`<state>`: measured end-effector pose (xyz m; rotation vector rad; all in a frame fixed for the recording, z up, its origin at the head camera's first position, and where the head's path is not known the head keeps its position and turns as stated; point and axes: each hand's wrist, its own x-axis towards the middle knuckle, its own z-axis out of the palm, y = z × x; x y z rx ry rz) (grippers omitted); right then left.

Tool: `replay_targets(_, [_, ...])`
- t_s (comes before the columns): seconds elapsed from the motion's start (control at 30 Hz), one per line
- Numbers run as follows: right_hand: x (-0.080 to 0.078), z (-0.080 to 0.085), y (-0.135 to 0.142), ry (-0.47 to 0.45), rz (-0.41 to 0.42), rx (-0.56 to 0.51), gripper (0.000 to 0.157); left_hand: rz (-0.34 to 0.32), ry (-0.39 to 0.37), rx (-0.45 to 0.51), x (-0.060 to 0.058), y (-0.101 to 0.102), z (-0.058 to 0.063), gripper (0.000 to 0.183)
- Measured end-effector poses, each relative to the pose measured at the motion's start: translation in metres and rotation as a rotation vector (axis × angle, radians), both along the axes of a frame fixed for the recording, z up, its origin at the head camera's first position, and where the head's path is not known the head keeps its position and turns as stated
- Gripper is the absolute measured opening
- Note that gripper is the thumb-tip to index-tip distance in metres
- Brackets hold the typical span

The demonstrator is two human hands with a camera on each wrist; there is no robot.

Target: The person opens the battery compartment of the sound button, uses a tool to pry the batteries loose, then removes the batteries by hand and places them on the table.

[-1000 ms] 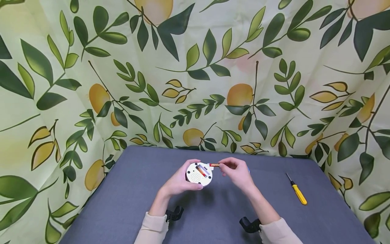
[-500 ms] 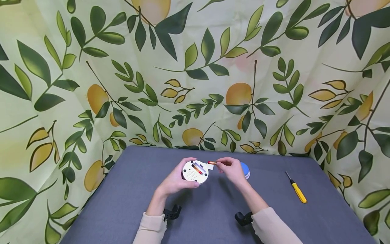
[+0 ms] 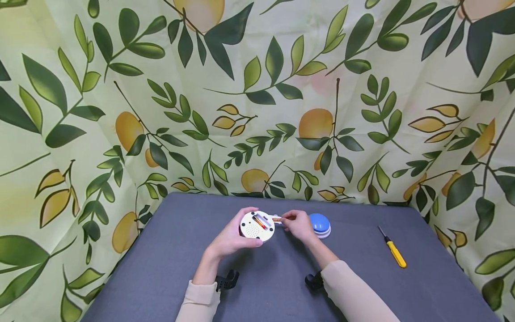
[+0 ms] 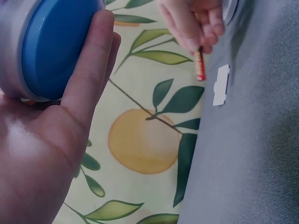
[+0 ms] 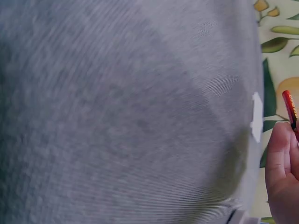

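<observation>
My left hand grips a round white push-button device by its edge, underside turned up. Its battery compartment is uncovered, with a red battery lying in one side. The device's blue dome faces away from me and shows in the left wrist view. Just right of the device, my right hand pinches a second red battery between thumb and fingers, its end sticking out toward the device. A white battery cover lies on the table beyond that battery.
Another blue-domed push button stands on the grey table just right of my right hand. Farther right lies a screwdriver with a yellow handle. A leaf-and-fruit patterned cloth rises behind the table.
My right hand has moved left with its battery, uncovering the second push button. My left hand and the device have shifted slightly left.
</observation>
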<state>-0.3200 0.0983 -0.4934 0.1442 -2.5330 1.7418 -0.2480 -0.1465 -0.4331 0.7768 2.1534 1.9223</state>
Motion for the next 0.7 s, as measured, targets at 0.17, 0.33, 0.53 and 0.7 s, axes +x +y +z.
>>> replay_targets(0.17, [-0.0029, -0.0081, -0.0005, 0.004, 0.002, 0.091, 0.006, 0.012, 0.006, -0.008, -0.0001, -0.0009, 0.0004, 0.086])
replay_targets(0.33, [-0.0047, -0.0112, -0.0022, -0.001, 0.016, 0.169, 0.006, 0.012, 0.011, -0.013, -0.0009, -0.0007, 0.0000, 0.084])
replay_targets(0.53, [-0.0065, -0.0098, -0.0044, 0.009, 0.026, 0.267, 0.006, 0.001, 0.015, -0.007, -0.0010, -0.0004, -0.0002, 0.084])
replay_targets(0.7, [-0.0077, -0.0090, -0.0054, 0.024, 0.026, 0.346, 0.006, 0.000, 0.014, -0.011, -0.0013, -0.0006, -0.0004, 0.084])
